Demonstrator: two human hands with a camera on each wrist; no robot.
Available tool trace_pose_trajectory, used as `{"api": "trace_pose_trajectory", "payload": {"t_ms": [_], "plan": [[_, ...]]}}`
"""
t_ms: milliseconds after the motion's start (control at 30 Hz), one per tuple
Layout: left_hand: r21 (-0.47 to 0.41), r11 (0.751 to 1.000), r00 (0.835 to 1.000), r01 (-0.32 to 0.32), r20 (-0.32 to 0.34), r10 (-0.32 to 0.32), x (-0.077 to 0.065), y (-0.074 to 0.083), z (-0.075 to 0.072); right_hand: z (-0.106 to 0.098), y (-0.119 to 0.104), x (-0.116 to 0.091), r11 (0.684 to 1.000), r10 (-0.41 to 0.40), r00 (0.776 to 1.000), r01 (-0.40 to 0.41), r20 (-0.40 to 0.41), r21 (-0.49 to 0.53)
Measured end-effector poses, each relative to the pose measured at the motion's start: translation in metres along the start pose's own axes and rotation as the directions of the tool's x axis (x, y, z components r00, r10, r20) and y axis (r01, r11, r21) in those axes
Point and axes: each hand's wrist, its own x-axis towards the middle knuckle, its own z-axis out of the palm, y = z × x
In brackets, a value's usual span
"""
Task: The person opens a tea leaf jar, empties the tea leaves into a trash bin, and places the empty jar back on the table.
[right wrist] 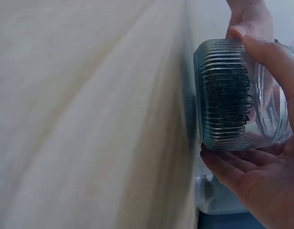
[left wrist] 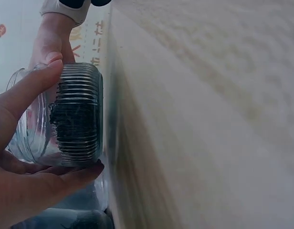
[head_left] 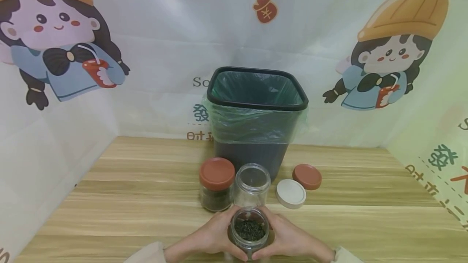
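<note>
A clear glass jar (head_left: 250,243) without a lid stands upright at the front middle, its lower part filled with dark dried leaves (head_left: 250,229) that look like loose tea. My left hand (head_left: 216,232) grips it from the left and my right hand (head_left: 290,236) from the right. Both thumbs lie along the near side, while the other fingers wrap the far side. In the left wrist view, the ribbed lower wall of the jar (left wrist: 80,114) shows the leaves inside, with its base close over the table. A second lidless clear jar (head_left: 252,192) stands just behind it.
A jar with a reddish-brown lid (head_left: 217,173) and dark contents stands behind left. To the right lie a white lid (head_left: 291,193) and a reddish-brown lid (head_left: 307,176), edges overlapping. Behind them rises a dark bin (head_left: 252,153) with a green liner. Printed cloth (head_left: 161,52) surrounds the wooden table (head_left: 146,182).
</note>
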Motion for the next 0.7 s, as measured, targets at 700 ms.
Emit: {"api": "trace_pose_trajectory", "payload": {"t_ms": [700], "plan": [[-0.254, 0.967, 0.997, -0.012, -0.081, -0.008, 0.001, 0.024, -0.018, -0.022, -0.027, 0.004, 0.986, -0.046, 0.995, 0.060, -0.093, 0.155]]}}
